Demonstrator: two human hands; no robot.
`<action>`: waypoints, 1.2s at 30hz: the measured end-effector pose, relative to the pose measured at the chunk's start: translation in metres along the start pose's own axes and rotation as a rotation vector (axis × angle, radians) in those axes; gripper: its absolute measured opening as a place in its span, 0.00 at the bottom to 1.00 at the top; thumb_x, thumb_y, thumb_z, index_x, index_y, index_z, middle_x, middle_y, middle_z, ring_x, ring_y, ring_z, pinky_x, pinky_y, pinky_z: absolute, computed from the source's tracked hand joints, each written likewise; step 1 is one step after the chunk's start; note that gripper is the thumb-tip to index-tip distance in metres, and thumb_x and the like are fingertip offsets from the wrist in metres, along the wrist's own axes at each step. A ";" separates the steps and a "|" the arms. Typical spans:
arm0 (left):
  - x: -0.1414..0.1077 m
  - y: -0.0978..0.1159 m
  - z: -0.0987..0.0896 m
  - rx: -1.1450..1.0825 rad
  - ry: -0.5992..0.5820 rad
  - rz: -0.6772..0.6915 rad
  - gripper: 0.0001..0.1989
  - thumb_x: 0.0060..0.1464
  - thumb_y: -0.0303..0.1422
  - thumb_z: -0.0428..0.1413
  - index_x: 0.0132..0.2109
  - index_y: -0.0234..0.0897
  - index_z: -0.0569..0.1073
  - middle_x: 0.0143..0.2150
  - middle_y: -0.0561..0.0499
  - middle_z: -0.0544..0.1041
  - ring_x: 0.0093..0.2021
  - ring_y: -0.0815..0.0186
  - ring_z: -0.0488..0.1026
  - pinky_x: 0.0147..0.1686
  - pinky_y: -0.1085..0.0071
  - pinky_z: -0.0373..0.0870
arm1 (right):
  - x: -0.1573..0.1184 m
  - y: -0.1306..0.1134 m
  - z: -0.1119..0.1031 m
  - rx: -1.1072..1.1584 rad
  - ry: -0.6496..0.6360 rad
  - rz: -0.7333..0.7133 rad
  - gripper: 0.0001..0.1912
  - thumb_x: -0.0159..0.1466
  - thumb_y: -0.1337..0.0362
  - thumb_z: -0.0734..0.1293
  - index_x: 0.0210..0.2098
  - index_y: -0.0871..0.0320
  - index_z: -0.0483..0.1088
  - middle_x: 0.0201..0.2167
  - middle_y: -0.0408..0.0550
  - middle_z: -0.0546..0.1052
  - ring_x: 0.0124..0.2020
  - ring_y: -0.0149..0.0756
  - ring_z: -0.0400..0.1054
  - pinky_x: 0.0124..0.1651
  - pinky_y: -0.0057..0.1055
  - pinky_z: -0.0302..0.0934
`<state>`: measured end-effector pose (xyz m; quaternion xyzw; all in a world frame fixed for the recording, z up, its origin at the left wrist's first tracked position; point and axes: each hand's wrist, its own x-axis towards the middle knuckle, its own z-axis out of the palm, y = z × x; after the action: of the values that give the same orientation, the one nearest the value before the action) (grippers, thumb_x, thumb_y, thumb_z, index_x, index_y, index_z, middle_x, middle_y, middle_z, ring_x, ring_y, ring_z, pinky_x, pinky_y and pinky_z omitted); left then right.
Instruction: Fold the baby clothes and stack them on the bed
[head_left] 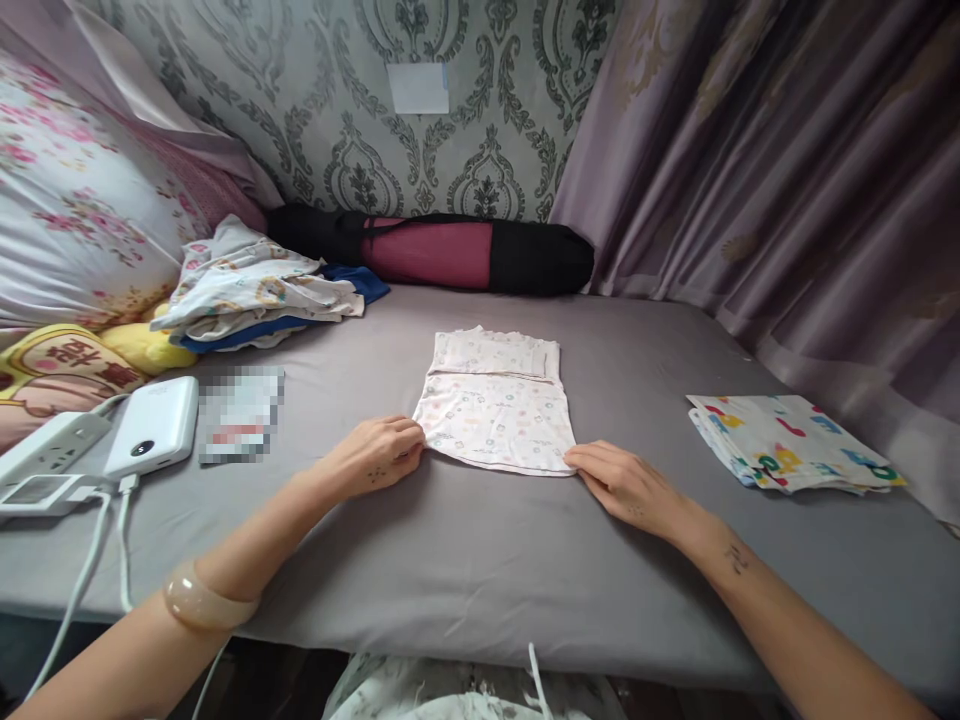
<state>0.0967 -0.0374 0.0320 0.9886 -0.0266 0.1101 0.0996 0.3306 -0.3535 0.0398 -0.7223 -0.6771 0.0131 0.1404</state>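
A small folded white cloth with tiny flowers (496,412) lies flat in the middle of the grey bed (465,560). The left hand (379,455) pinches its near left corner with curled fingers. The right hand (626,485) holds its near right corner, fingers nearly flat. A folded colourful letter-print cloth (787,442) lies to the right.

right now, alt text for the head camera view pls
Two bare hands, the left hand and right hand, grip the near corners of a folded pale printed garment on a grey bed sheet. A folded colourful cloth lies right, a clothes pile left.
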 end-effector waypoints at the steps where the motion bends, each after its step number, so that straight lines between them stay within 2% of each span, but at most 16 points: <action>1: 0.002 0.001 0.002 0.034 0.000 -0.026 0.10 0.61 0.29 0.46 0.35 0.38 0.69 0.30 0.50 0.73 0.31 0.65 0.70 0.32 0.71 0.64 | 0.001 0.001 0.003 -0.008 0.020 0.011 0.17 0.69 0.72 0.55 0.49 0.55 0.70 0.45 0.51 0.78 0.46 0.41 0.71 0.48 0.39 0.68; 4: 0.007 0.000 0.008 0.082 0.020 -0.090 0.08 0.63 0.30 0.44 0.37 0.38 0.66 0.28 0.51 0.70 0.30 0.64 0.68 0.30 0.70 0.62 | 0.005 0.002 0.009 -0.039 0.078 0.061 0.19 0.68 0.73 0.55 0.53 0.57 0.69 0.44 0.52 0.78 0.45 0.42 0.71 0.46 0.40 0.68; 7: 0.011 -0.004 0.012 0.021 0.028 -0.106 0.10 0.67 0.33 0.40 0.41 0.37 0.65 0.32 0.50 0.70 0.33 0.63 0.69 0.33 0.69 0.64 | 0.010 0.003 0.012 -0.054 0.095 0.090 0.20 0.67 0.73 0.55 0.55 0.57 0.68 0.42 0.53 0.77 0.43 0.43 0.70 0.44 0.41 0.68; 11: 0.009 -0.010 0.010 -0.117 -0.022 -0.023 0.13 0.68 0.39 0.42 0.47 0.38 0.68 0.41 0.47 0.73 0.42 0.63 0.70 0.42 0.69 0.67 | 0.012 0.005 0.012 0.008 0.057 0.088 0.18 0.67 0.71 0.56 0.54 0.57 0.67 0.45 0.54 0.75 0.46 0.43 0.68 0.48 0.41 0.66; 14: 0.004 -0.016 0.005 -0.222 -0.056 0.023 0.14 0.68 0.39 0.44 0.47 0.40 0.72 0.45 0.46 0.73 0.46 0.64 0.71 0.46 0.70 0.67 | 0.011 0.007 0.008 0.101 0.033 0.120 0.17 0.67 0.71 0.56 0.51 0.56 0.69 0.45 0.52 0.75 0.47 0.42 0.68 0.49 0.39 0.65; 17: 0.004 -0.021 0.000 -0.325 -0.043 -0.007 0.14 0.67 0.37 0.44 0.46 0.40 0.74 0.45 0.47 0.74 0.45 0.65 0.72 0.46 0.72 0.67 | 0.014 0.010 0.001 0.234 0.031 0.177 0.15 0.68 0.69 0.56 0.46 0.54 0.72 0.43 0.48 0.76 0.45 0.38 0.69 0.48 0.35 0.63; 19: 0.008 -0.025 -0.002 -0.375 -0.001 -0.079 0.14 0.66 0.38 0.46 0.45 0.39 0.74 0.42 0.48 0.76 0.41 0.66 0.73 0.41 0.73 0.67 | 0.019 0.012 -0.003 0.317 0.056 0.262 0.13 0.68 0.66 0.58 0.43 0.53 0.73 0.42 0.46 0.77 0.43 0.36 0.70 0.46 0.32 0.63; 24: 0.035 -0.036 -0.007 -0.462 0.174 -0.328 0.16 0.60 0.44 0.51 0.40 0.36 0.76 0.31 0.52 0.75 0.30 0.69 0.69 0.31 0.75 0.64 | 0.039 0.027 -0.008 0.364 0.209 0.543 0.12 0.64 0.58 0.62 0.40 0.54 0.75 0.33 0.43 0.78 0.33 0.34 0.69 0.36 0.28 0.60; 27: 0.057 -0.047 -0.004 -0.513 0.266 -0.436 0.19 0.55 0.46 0.54 0.38 0.34 0.76 0.27 0.53 0.73 0.28 0.68 0.67 0.28 0.75 0.63 | 0.056 0.040 -0.008 0.362 0.301 0.597 0.14 0.62 0.56 0.62 0.39 0.56 0.75 0.29 0.42 0.77 0.28 0.33 0.68 0.34 0.28 0.59; 31: 0.088 -0.060 0.000 -0.517 0.308 -0.524 0.19 0.51 0.45 0.54 0.38 0.33 0.77 0.25 0.53 0.71 0.28 0.67 0.67 0.27 0.74 0.61 | 0.081 0.058 -0.003 0.325 0.394 0.645 0.13 0.60 0.58 0.62 0.36 0.59 0.75 0.27 0.45 0.78 0.29 0.34 0.69 0.34 0.28 0.59; 36: 0.123 -0.065 0.004 -0.393 0.307 -0.631 0.15 0.51 0.37 0.50 0.37 0.33 0.77 0.27 0.52 0.73 0.31 0.65 0.68 0.31 0.73 0.63 | 0.114 0.077 0.004 0.163 0.365 0.812 0.12 0.62 0.63 0.62 0.40 0.60 0.75 0.34 0.50 0.80 0.35 0.37 0.72 0.38 0.28 0.60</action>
<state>0.2219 0.0219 0.0433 0.8824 0.2728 0.2135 0.3184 0.4142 -0.2442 0.0382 -0.9064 -0.2996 -0.0072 0.2976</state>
